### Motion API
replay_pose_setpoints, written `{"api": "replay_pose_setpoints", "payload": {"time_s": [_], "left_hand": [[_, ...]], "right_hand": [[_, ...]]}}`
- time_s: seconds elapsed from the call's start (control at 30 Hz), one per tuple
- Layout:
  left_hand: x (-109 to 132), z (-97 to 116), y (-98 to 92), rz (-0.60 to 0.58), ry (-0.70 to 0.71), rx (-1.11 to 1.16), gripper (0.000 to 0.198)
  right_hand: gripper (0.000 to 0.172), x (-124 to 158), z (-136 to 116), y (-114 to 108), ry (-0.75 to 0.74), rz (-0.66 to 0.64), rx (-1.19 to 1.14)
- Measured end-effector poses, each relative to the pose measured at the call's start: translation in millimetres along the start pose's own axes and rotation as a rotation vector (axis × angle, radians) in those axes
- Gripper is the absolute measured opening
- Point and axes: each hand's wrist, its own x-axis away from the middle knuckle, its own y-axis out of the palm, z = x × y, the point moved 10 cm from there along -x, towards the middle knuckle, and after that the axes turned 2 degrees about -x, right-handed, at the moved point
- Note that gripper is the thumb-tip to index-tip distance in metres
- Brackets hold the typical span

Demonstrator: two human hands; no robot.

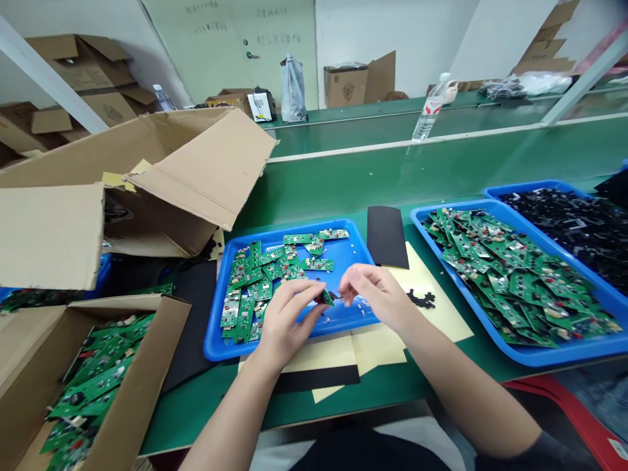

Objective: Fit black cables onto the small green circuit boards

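Over the middle blue tray point(212, 327), my left hand point(293, 313) pinches a small green circuit board point(328, 298) between thumb and fingers, one corner showing. Close by on its right, my right hand point(369, 288) has its fingertips closed together at a small dark piece beside the board; what they hold is too small to make out. Several green circuit boards point(267, 265) lie in the left and back of this tray, with tiny white bits scattered around its right part. A strip of black pieces point(420, 299) rests on yellow paper point(444, 311) by my right forearm.
On the right, one blue tray point(520, 358) is heaped with circuit boards and another point(540, 186) with black parts. An open carton point(161, 304) of boards stands front left, a larger carton point(206, 176) behind it. A water bottle point(432, 108) stands at the back ledge.
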Motion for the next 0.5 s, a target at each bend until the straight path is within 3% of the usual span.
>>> {"api": "replay_pose_setpoints", "payload": {"time_s": [0.27, 0.5], "left_hand": [[0.3, 7.2, -6.9, 0.075, 0.056, -0.151, 0.031], [-0.1, 6.8, -10.8, 0.092, 0.057, -0.123, 0.035]], "right_hand": [[0.027, 4.6, 17.9, 19.7, 0.276, -0.176, -0.145], [0.02, 7.2, 19.3, 23.8, 0.313, -0.209, -0.177]]}}
